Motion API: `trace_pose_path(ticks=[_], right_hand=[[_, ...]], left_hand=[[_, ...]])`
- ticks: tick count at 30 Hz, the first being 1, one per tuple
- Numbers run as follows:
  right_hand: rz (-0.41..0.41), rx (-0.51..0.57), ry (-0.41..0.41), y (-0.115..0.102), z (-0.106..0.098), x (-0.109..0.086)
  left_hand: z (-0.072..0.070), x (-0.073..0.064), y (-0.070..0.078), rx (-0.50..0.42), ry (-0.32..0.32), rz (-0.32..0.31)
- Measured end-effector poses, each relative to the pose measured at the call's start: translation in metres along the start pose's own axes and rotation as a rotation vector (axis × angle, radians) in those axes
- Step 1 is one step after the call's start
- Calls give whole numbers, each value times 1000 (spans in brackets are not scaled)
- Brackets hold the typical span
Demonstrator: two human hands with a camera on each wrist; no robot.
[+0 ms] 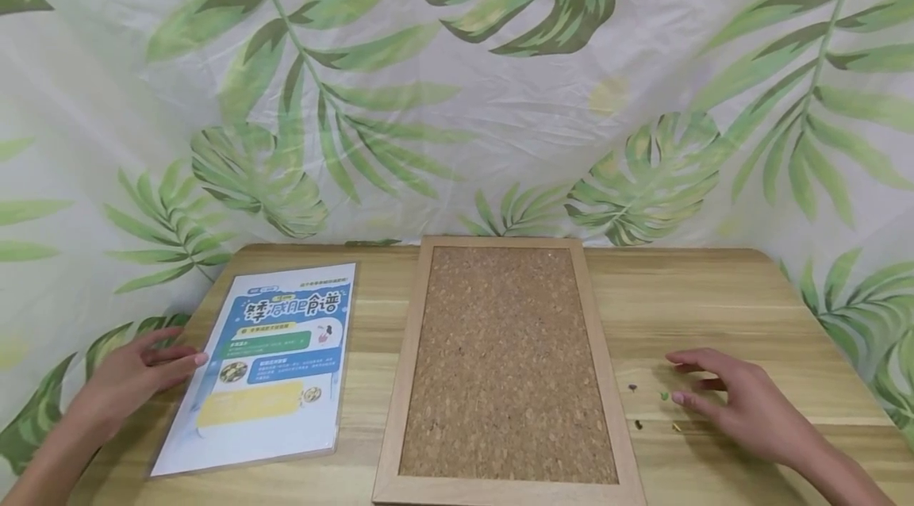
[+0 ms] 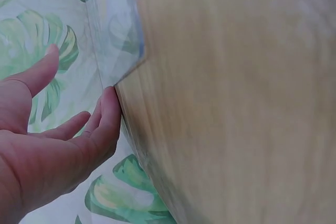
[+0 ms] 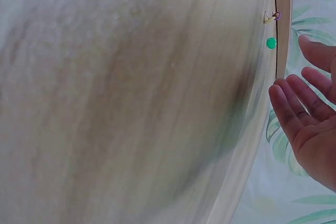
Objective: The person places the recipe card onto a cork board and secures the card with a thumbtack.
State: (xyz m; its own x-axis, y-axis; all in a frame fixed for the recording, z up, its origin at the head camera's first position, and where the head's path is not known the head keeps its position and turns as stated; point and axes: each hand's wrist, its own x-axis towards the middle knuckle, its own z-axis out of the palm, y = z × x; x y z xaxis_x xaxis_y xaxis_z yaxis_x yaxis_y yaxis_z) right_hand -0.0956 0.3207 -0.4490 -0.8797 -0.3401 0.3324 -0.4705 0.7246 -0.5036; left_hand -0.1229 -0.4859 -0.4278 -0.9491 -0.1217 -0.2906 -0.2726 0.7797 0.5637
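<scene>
A laminated poster (image 1: 267, 411) with blue, green and yellow panels lies face up on the left of the table. My left hand (image 1: 121, 383) is at its left edge, the thumb tip by the sheet; whether they touch I cannot tell. In the left wrist view the left hand (image 2: 58, 156) holds nothing, its fingers loosely extended near the table edge. On the right, my right hand (image 1: 750, 411) hovers or rests loosely beside several small push pins, among them a green pin (image 1: 664, 396) and a yellow pin (image 1: 677, 427). The right wrist view shows the right hand (image 3: 315, 124) holding nothing.
A wood-framed cork board (image 1: 510, 363) lies in the middle, between the poster and the pins. Beneath everything is a wooden table (image 1: 685, 292) with rounded back corners. A leaf-patterned curtain (image 1: 457, 133) hangs behind and around it.
</scene>
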Motion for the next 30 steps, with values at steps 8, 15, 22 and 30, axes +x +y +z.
trace_pose_path(ticks=[8, 15, 22, 30], right_hand=[[-11, 32, -37, 2, 2, 1], [-21, 69, -84, 2, 5, 3], [-41, 82, -101, 3, 8, 6], [-60, 61, -105, 5, 10, 6]], left_hand=[[5, 5, 6, 34, 54, 6], [8, 10, 9, 112, 81, 13], [12, 15, 11, 172, 113, 11], [16, 13, 19, 187, 140, 28]])
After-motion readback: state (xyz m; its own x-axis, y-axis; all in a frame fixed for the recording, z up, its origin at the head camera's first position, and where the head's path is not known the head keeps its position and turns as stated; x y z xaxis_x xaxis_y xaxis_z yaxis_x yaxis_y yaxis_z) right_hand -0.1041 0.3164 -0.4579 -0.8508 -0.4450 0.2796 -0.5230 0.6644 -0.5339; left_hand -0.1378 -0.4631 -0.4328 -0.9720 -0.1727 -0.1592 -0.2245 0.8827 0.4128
